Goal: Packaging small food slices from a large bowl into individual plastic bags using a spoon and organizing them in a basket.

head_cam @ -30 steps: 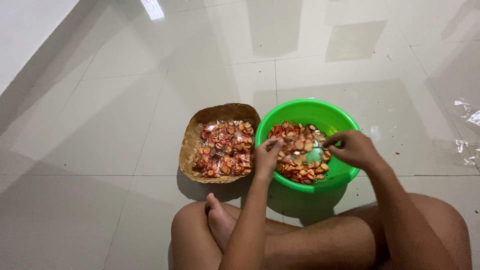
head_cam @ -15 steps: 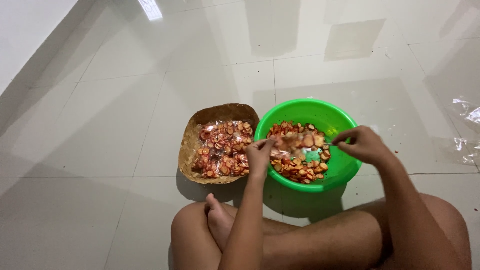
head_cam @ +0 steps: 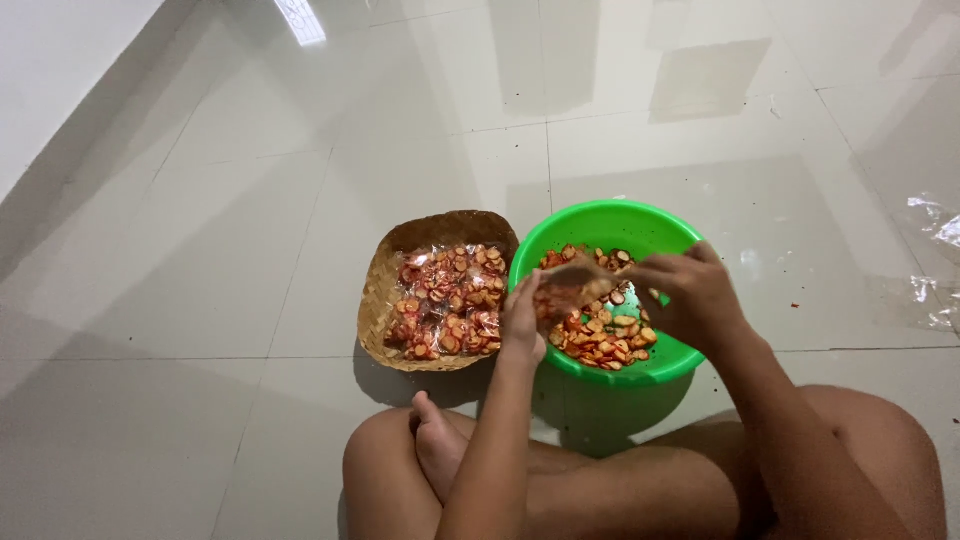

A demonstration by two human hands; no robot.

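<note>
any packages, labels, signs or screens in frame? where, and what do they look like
No labels, signs or screens.
Small clear plastic packets of red-orange chips: piled in the woven brown basket, left of the green plastic bowl; glossy, flat.
Small clear packet: held over the bowl between left hand and right hand; blurred, partly filled with chips.
Crumpled clear plastic sheet: on the tiled floor at the right edge.

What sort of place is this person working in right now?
Probably a home floor rather than a workshop: the person sits cross-legged on glossy pale floor tiles, with a round green plastic bowl of reddish chips and a woven brown basket of packed chips set directly on them.
</note>
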